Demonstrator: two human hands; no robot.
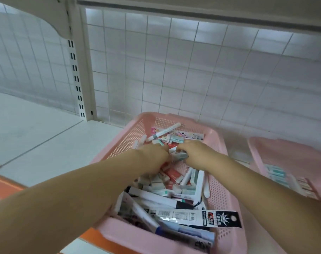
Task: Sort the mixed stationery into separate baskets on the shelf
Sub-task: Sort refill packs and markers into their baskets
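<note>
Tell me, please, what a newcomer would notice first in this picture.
First, the pink basket at centre, heaped with mixed stationery. Both hands meet inside it: the left hand reaches into the heap, the right hand pinches a small pale item. A second pink basket sits at right.

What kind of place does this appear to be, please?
Likely a shop or stockroom: a white shelf with a slotted upright and wire grid back panel, holding a pink basket of packaged stationery.
</note>
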